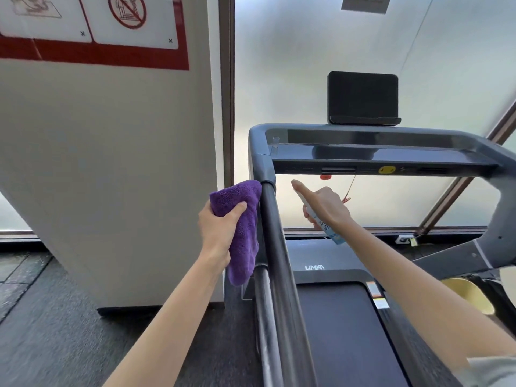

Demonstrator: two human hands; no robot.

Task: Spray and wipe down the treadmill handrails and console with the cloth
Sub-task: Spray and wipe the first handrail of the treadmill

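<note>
The cloth (242, 227), purple and bunched, sits in our left hand (220, 230), thumb curled over its front and fingers wrapped behind, its upper corner pressed against the outer side of the left handrail (275, 241) just below the corner joint of the frame. The lower part of the cloth hangs down past the wrist. Just across the rail, our right hand (325, 208) grips a small spray bottle (325, 223), clear with a pale blue label, its body slanting down beneath the palm; the index finger lies extended along the top, pointing toward the rail. The console (379, 155) spans above and beyond both hands, with a yellow button on its front edge and a dark screen (363, 97) mounted above. A red safety clip (346, 199) on its cord hangs just beyond the right hand. The treadmill belt (349, 339) lies below the right forearm. A white wall panel (111, 169) with a red-bordered sign stands beyond the left hand.
</note>
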